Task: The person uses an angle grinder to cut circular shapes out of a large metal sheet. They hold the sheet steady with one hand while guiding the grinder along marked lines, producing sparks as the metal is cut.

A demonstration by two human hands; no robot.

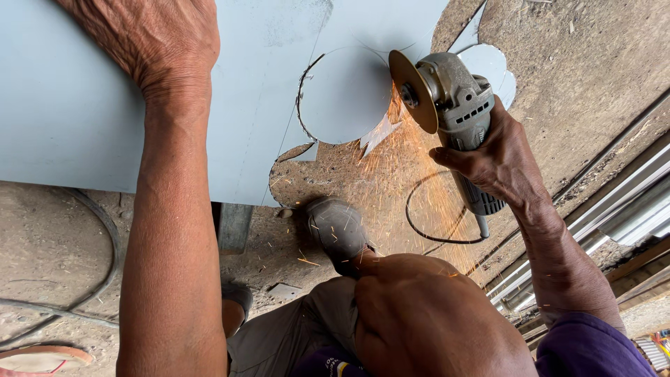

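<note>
My right hand (499,157) grips a grey angle grinder (457,105) by its body. Its yellowish disc (413,91) touches the edge of a round cut-out piece (345,94) in a pale blue metal sheet (70,105). Orange sparks (398,167) spray down toward my grey shoe (338,230) and knee. My left hand (157,38) lies flat on the sheet at the top left, palm down, pressing on it. The fingers of that hand are out of frame.
The grinder's black cable (433,234) loops on the dirt floor (593,63). Another round cut-out (492,66) lies behind the grinder. Metal rails and corrugated sheets (621,202) run along the right. A thick cable (98,279) curves at left, over a block (234,227) under the sheet.
</note>
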